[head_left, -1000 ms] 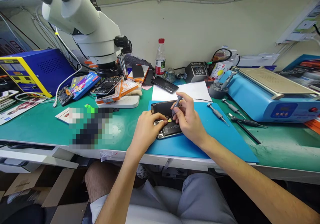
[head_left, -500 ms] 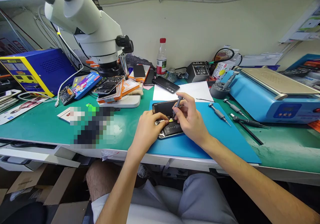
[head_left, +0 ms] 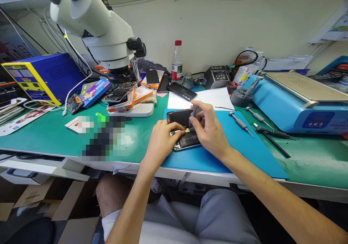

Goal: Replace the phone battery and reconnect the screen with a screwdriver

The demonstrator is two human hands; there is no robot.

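An opened smartphone (head_left: pixel 187 141) lies on the blue mat (head_left: pixel 174 162), its dark battery showing and its screen (head_left: pixel 179 116) raised along the far side. My left hand (head_left: pixel 164 137) grips the phone's left end, thumb and fingers over the inner parts by a small yellow piece (head_left: pixel 187 130). In my right hand (head_left: pixel 210 129) a grey screwdriver (head_left: pixel 194 112) is pinched nearly upright above the phone's inside. The screwdriver's tip is hidden by my fingers and the phone's parts.
More screwdrivers (head_left: pixel 241 124) rest to the right, beside a blue heating machine (head_left: pixel 296 106). A black phone (head_left: pixel 182 91) lies on white paper (head_left: pixel 212 98) behind the mat. The microscope (head_left: pixel 108 37) towers at left, near a red-capped bottle (head_left: pixel 177 64).
The view has shifted slightly. My right index finger has straightened a little toward the top of the screwdriver. My left hand stays on the phone.
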